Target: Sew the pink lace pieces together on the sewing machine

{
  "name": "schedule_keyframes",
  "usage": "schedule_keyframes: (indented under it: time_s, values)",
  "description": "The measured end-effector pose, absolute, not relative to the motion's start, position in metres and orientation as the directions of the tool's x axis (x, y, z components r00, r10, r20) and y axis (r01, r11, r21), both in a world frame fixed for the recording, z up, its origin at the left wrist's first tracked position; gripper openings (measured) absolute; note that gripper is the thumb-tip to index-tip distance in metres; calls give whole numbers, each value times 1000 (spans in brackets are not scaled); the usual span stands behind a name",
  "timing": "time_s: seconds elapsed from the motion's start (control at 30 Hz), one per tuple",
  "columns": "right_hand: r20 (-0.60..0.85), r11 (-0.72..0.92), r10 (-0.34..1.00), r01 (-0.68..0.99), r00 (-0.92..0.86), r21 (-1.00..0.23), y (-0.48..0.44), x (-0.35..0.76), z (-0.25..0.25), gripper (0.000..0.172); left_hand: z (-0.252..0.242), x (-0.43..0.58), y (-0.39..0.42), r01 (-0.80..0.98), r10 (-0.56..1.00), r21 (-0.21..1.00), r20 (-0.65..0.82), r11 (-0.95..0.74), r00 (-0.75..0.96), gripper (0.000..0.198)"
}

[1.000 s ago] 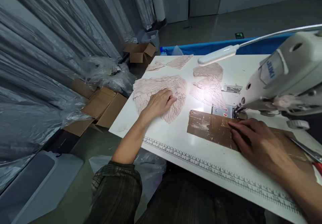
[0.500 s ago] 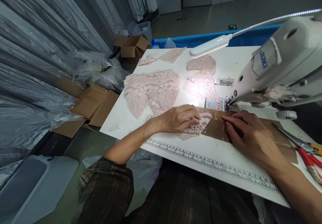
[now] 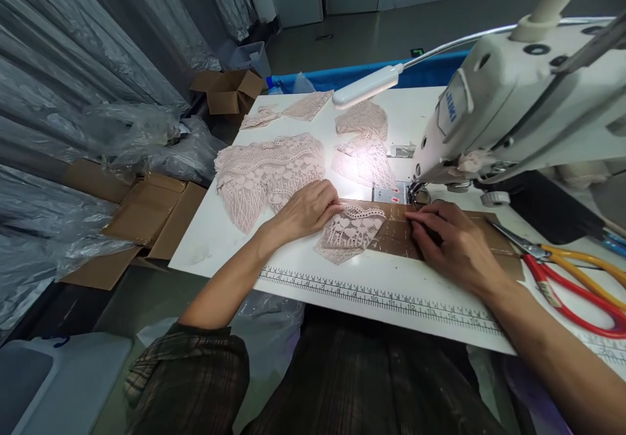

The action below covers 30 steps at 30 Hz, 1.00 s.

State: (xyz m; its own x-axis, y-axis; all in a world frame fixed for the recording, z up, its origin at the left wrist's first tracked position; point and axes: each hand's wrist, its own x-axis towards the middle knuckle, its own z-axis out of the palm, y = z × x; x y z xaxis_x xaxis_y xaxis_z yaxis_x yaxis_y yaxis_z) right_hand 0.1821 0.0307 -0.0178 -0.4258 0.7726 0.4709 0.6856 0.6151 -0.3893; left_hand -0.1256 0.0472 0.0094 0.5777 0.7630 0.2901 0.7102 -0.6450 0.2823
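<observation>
A small pale pink lace piece (image 3: 353, 227) lies over the left end of a flat brown strip (image 3: 398, 236) with pale marks. At its upper left corner, my left hand (image 3: 313, 207) is closed, thumb and fingertips pinching the lace edge. My right hand (image 3: 452, 239) rests on the brown strip just in front of the sewing machine's (image 3: 460, 122) presser foot. Its index finger and thumb come together at the tips; whatever is between them is too small to make out. More pink lace pieces (image 3: 274, 167) lie on the white table (image 3: 205, 246), some beneath the lamp.
Scissors with yellow handles (image 3: 581, 262) and a tool with red handles (image 3: 552, 291) lie right of my right hand. A white lamp (image 3: 366, 87) hangs over the table. A printed ruler (image 3: 372, 295) follows the front edge. Cardboard boxes (image 3: 176, 220) stand left on the floor.
My left hand has moved from over the small lace piece to its left corner, uncovering it. My right hand keeps its place on the strip. The view has shifted to the right.
</observation>
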Motion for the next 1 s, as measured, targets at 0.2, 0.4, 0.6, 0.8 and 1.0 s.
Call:
schedule_keyframes:
  time_s: [0.2,0.4,0.6,0.8,1.0]
  values:
    - [390,713,664,381,-638,-589,28,165,13,64,20,-85,29,409,538,375,367,-832,759,22]
    - [113,592,538,279,-835,-756,7,177,41,21,67,-58,-8,242,564,691,284,-681,775,7]
    - [-113,110,552,206,-826,-972,-1,214,49,26,83,-65,0,313,641,828,70,-465,765,21]
    - [-301,-2,869,604,-393,-797,42,226,29,47,55,-77,49,509,756,802,-114,-313,644,35]
    - [-31,103,987,776,-156,-622,61,231,23,50,25,-90,66,795,891,402,188,-454,414,19]
